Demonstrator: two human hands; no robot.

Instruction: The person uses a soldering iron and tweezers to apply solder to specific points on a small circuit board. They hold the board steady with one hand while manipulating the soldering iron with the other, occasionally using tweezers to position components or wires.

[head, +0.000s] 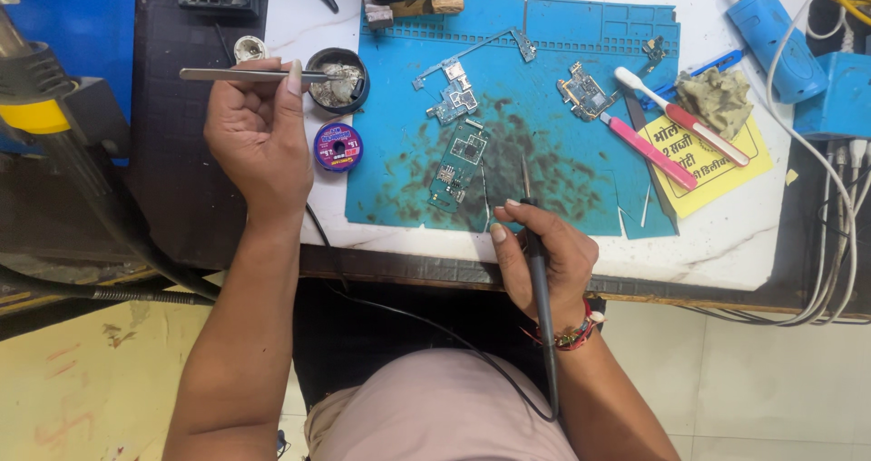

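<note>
Left hand (259, 134) sits in the upper left of the frame, fingers pinched around a pair of metal tweezers (249, 75) that lie flat, tips pointing right into a small round black tin (337, 82) of greyish paste. Just below that tin is a purple spool (337, 146), resting on the white table (726, 243) at the left edge of the blue mat (581, 189).

Right hand (543, 257) is at lower centre, closed in a pen grip around a black soldering iron (537, 270). Its thin tip points up the frame onto the mat's dark, sooty patch, and its cord runs down past the wrist, where there's a beaded bracelet (573, 336).

The green circuit board (458, 166) lies on the mat at centre frame, just left of the iron's tip and apart from it; neither hand touches it. Above it are smaller board pieces (454, 98), and to the right another small board (586, 92).

Further right, a toothbrush with a white and red handle (685, 121) and a pink-handled tool (646, 150) lie slanted across a yellow card (717, 166). A crumpled rag (715, 98) sits by a blue tool (778, 44) in the upper right corner.
</note>
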